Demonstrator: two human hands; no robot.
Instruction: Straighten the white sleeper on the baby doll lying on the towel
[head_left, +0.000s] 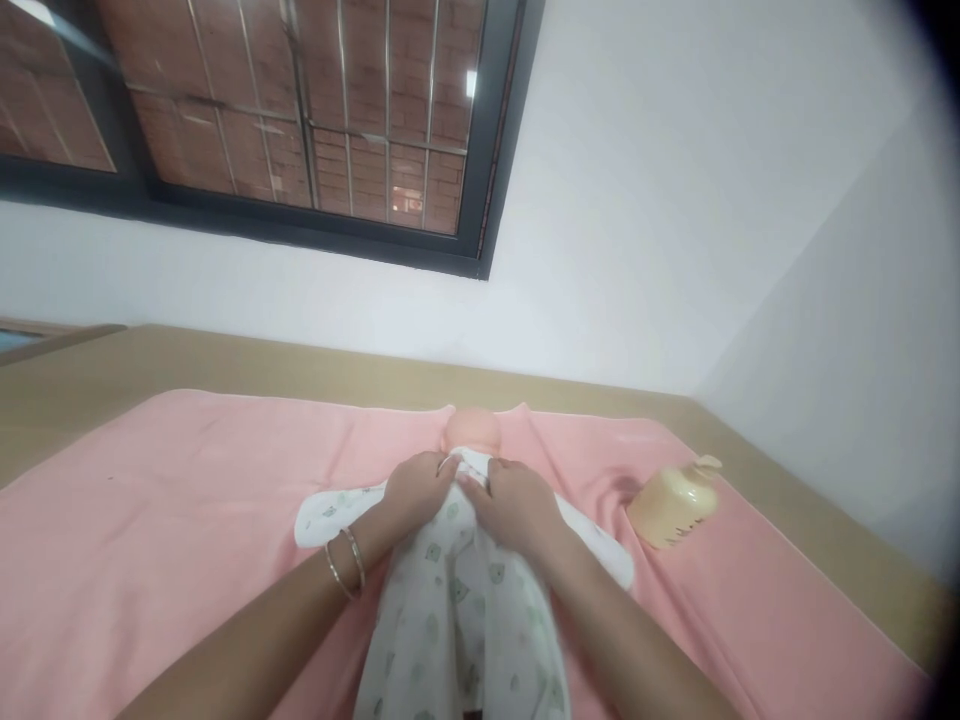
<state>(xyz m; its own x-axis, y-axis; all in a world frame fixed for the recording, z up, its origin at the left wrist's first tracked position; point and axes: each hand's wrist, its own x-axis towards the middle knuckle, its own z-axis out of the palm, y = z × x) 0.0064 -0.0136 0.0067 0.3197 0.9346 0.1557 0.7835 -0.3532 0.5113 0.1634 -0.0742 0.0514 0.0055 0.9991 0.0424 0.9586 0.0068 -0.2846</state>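
Observation:
A doll point(472, 428) lies on its back on a pink blanket point(247, 480), its bald head toward the wall. White baby clothes point(450, 560) with small green and grey prints cover its body, and the sleeves spread out to both sides. At the neckline, my left hand point(420, 490) pinches the cloth from the left. My right hand point(517, 500) grips the same neckline from the right, thumb on top. The two thumbs nearly meet below the doll's head. Most of the doll's body is hidden under the cloth and my hands.
A cream-yellow bottle point(671, 505) with dark markings lies tilted on the blanket at the right. Beneath the blanket is a tan surface point(360, 370), bordered by a white wall point(600, 250). A dark-framed window point(315, 215) with metal bars is above.

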